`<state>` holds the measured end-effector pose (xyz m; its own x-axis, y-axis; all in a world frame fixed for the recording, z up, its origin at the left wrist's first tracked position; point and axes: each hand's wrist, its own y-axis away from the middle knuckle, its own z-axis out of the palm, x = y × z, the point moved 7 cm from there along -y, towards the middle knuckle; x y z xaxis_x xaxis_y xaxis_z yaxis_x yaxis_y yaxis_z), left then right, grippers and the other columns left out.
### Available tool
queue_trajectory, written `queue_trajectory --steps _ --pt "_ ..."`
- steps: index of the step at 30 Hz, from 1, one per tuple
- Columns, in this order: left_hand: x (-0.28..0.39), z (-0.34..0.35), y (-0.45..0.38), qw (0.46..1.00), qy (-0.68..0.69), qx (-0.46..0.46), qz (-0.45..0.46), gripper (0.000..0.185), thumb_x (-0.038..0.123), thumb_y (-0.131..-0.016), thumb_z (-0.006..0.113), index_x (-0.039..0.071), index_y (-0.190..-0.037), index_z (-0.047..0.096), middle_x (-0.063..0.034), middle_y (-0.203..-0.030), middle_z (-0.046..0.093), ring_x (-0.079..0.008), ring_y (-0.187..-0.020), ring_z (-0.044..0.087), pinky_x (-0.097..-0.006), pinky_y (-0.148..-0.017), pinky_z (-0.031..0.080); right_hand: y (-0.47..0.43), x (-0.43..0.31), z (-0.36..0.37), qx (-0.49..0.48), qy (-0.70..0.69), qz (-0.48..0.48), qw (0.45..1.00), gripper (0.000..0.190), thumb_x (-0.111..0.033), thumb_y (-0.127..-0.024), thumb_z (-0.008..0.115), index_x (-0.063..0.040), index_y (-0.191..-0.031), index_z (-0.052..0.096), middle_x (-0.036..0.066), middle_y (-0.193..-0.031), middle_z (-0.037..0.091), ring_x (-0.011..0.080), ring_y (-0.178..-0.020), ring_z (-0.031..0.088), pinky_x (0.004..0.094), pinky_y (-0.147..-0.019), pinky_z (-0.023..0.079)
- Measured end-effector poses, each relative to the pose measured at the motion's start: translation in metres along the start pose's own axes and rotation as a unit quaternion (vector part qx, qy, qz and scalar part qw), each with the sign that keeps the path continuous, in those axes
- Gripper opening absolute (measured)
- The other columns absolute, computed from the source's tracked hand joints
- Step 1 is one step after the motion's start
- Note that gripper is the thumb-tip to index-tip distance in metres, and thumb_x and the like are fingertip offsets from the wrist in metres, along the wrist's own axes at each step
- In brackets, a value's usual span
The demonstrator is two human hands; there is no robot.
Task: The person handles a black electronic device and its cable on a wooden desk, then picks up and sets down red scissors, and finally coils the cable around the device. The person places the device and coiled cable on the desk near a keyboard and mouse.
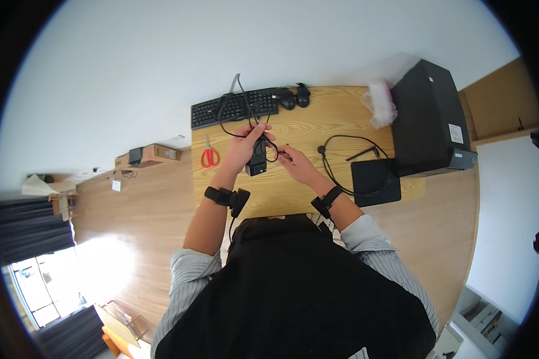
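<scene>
My left hand [245,146] grips a black power adapter [256,162] with plug prongs at its near end. Its black cable [248,105] is gathered under the fingers and thumb, with loose loops rising over the keyboard. To the right, my right hand [298,166] has its fingers bent around the edge of a small cable loop beside the adapter. The fingertips partly hide the cable there. Both hands are above the wooden table [292,195].
A black keyboard [206,113] and two black mice [288,99] lie at the back. Red-handled scissors [209,157] rest on the left. Rightward are a coiled cable [330,172], a black antenna [360,155], a black pad [368,179], a plastic-wrapped bundle [381,105] and a computer tower [426,121].
</scene>
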<state>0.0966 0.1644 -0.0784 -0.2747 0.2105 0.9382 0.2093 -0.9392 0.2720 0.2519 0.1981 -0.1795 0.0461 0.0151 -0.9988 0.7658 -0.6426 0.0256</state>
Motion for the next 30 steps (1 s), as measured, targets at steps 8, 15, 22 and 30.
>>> queue_trajectory --steps 8,15,22,30 --pt "0.015 -0.069 0.05 0.999 0.001 0.048 0.022 0.025 0.021 -0.106 0.063 0.0 -0.12 0.065 -0.0087 -0.099 0.074 -0.0141 -0.078 0.069 -0.0264 -0.069 0.055 -0.026 -0.017 0.044 0.033 -0.11 0.062 0.991 0.018 -0.016 -0.11 0.051 0.0 -0.105 0.059 0.001 -0.081 0.057 0.0109 -0.066 0.053 0.0291 -0.063 0.047" --pt "0.01 -0.113 0.075 0.998 0.02 0.048 0.025 0.029 0.028 -0.109 0.056 0.001 -0.112 0.066 -0.0069 -0.089 0.07 -0.0138 -0.074 0.066 -0.0268 -0.067 0.054 -0.006 0.025 -0.013 0.127 0.041 0.182 0.974 0.03 -0.027 -0.112 0.049 0.0 -0.112 0.062 0.003 -0.079 0.056 0.0143 -0.064 0.057 0.0318 -0.062 0.049" --pt "0.052 -0.1 0.085 0.982 -0.181 -0.03 0.053 0.045 0.034 -0.111 0.045 0.003 -0.085 0.065 -0.0034 -0.078 0.066 -0.013 -0.071 0.064 -0.0273 -0.067 0.05 0.016 0.048 -0.041 0.164 0.253 0.217 0.928 0.052 -0.029 -0.107 0.06 -0.002 -0.149 0.048 0.019 -0.136 0.061 0.0311 -0.125 0.059 0.0423 -0.104 0.048" --pt "0.072 -0.054 0.092 0.91 -0.354 -0.181 0.117 0.043 0.031 -0.109 0.049 0.0 -0.083 0.064 -0.0035 -0.074 0.064 -0.0124 -0.07 0.059 -0.0295 -0.068 0.049 -0.009 -0.141 0.078 0.092 0.146 -0.186 0.967 0.052 -0.024 -0.11 0.054 0.001 -0.154 0.041 0.017 -0.143 0.055 0.0285 -0.134 0.052 0.0412 -0.112 0.042"
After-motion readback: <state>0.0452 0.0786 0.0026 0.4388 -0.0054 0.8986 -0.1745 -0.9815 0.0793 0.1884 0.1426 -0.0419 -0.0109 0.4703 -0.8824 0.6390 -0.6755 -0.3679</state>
